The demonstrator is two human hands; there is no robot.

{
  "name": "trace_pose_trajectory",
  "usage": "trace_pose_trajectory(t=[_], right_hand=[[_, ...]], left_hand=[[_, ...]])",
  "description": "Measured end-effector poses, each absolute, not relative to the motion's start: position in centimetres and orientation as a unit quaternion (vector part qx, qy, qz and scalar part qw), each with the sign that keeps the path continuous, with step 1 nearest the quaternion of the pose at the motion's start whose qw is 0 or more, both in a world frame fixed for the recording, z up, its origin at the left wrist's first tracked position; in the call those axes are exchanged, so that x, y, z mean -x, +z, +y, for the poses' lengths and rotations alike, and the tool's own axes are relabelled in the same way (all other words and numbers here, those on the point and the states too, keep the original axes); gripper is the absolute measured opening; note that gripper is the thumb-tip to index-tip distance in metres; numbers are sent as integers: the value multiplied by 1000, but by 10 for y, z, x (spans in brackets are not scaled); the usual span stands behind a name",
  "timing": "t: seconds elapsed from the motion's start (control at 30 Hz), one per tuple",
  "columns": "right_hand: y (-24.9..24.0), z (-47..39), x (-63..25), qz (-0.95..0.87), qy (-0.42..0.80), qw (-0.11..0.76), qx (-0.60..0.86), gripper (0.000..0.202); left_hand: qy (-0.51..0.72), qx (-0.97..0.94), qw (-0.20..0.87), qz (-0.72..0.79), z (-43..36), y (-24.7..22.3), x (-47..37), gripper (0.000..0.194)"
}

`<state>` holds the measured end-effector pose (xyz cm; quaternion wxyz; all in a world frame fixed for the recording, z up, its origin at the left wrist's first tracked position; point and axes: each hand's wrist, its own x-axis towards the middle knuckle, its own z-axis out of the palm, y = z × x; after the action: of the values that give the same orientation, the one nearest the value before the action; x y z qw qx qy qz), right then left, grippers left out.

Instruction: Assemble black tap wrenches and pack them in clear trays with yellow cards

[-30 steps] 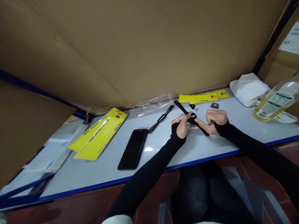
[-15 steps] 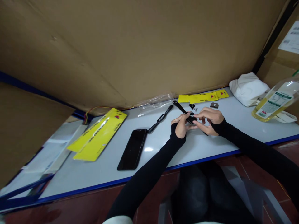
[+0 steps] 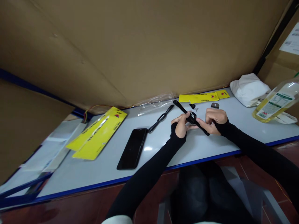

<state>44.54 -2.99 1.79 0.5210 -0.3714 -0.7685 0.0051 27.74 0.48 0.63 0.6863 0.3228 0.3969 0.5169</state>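
Observation:
A black spokeshave with two long handles is held at a slant above the tabletop. My left hand is closed around its middle, thumb on top by the small silver part. On the other side, my right hand has its fingers curled and its thumb against the body near the right handle; its fingertips are partly hidden. Just behind lie a small black piece with a silver screw and a flat metal blade. A second black spokeshave frame rests to the left.
A black phone touches the second frame. Yellow packaging cards lie at left, more yellow cards at the back, beside clear plastic packaging. At right are a white cloth bag and a bottle of yellow liquid. Cardboard walls the back.
My right hand has drawn back to the right from the middle of the spokeshave and its fingers have curled in. The right handle now shows. My left hand keeps its hold.

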Motion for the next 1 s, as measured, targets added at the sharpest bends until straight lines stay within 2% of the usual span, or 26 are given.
trace_pose_trajectory(t=[0.03, 0.07, 0.17, 0.23, 0.37, 0.53, 0.57, 0.63, 0.67, 0.73, 0.8, 0.9, 0.93, 1.0], right_hand=[[18, -30, -445, -770, 10, 516, 375, 15], [17, -29, -445, -776, 11, 507, 376, 12], [14, -28, -445, -795, -22, 488, 361, 13], [12, -27, -445, -791, -36, 493, 360, 31], [10, -25, -446, -787, -16, 475, 394, 17], [13, -26, -448, -787, -69, 465, 400, 47], [14, -26, -448, -787, -68, 470, 394, 44], [14, -26, -446, -791, -51, 475, 382, 20], [13, -26, -446, -794, -40, 475, 376, 17], [9, -25, -445, -799, -24, 473, 370, 26], [6, -24, -446, -801, -27, 471, 367, 12], [7, -25, -449, -799, -33, 478, 363, 31], [9, -26, -449, -799, -27, 478, 363, 28], [12, -27, -449, -801, -6, 473, 366, 7]], left_hand=[[515, -324, 687, 397, 6, 6, -277, 37], [513, -325, 688, 397, 7, 5, -277, 37], [505, -328, 692, 398, 8, 3, -277, 39], [500, -331, 695, 397, 7, 4, -277, 38], [500, -333, 693, 399, 5, 6, -279, 34], [502, -331, 689, 405, 4, 8, -279, 34], [502, -332, 689, 404, 5, 7, -278, 35], [504, -337, 689, 398, 6, 6, -277, 38], [505, -338, 688, 396, 6, 6, -277, 38], [505, -339, 688, 397, 5, 5, -277, 39], [502, -333, 692, 398, 4, 6, -277, 41], [493, -324, 704, 395, 2, 8, -278, 43], [492, -324, 706, 394, 1, 9, -278, 43], [492, -331, 705, 390, 1, 9, -278, 42]])
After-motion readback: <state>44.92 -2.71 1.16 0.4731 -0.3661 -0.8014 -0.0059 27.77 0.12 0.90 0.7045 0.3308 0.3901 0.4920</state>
